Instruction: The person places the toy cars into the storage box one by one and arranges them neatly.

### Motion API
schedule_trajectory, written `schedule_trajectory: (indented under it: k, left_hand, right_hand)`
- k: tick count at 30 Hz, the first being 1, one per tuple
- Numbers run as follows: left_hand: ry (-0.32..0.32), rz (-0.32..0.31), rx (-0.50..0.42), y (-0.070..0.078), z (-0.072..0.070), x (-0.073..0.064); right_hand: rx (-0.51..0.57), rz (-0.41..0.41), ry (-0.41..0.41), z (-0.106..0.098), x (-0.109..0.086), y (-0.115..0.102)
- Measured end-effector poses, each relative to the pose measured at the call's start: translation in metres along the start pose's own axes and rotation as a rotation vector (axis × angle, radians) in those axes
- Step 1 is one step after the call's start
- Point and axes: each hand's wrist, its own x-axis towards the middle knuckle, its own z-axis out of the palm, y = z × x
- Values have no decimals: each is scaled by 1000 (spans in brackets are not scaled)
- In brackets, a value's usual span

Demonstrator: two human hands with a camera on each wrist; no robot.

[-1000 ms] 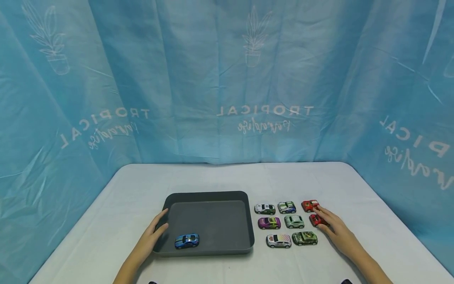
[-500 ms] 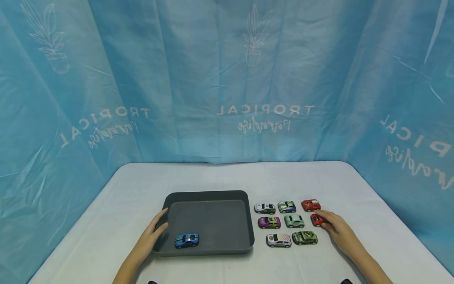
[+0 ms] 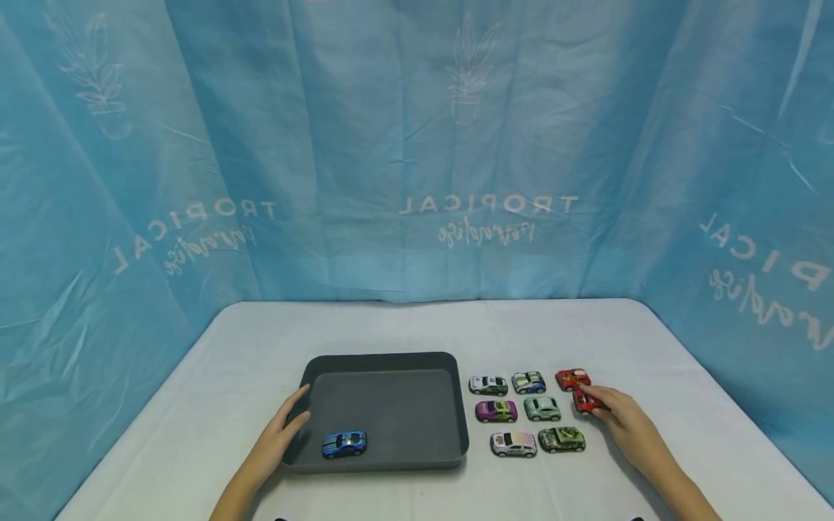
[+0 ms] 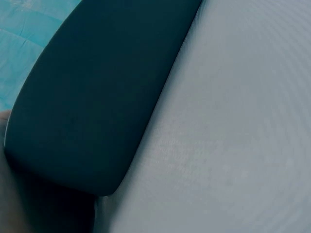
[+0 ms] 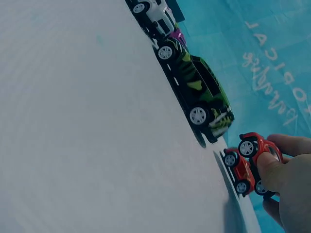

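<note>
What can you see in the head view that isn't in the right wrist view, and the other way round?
Only the head view shows the left hand at the edge of the gray tray and the blue car inside it.

Only the right wrist view shows clear wheel spokes on the held red car.

Both show the right hand gripping that car, the other red car, the camouflage car, the white table and the blue curtain.

Head cam looks fwd & down from near side of tray (image 3: 384,405), rather far. L wrist cam: v. close to tray's wall (image 4: 97,97). R wrist cam: right of tray, low, faces curtain (image 5: 252,29), shares cars (image 5: 197,90) w/ head.
</note>
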Motion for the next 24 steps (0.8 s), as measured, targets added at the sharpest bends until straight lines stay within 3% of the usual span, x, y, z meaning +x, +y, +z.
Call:
schedule_trajectory:
  k: [8,24]
  left_hand:
    - [-1,-2,-3,0,0,0]
    - [7,-24,16,1,1,0]
  right_hand:
    - [-22,-74,86,-5,6,-23]
    - [-85,-128,108,-11,12,-72]
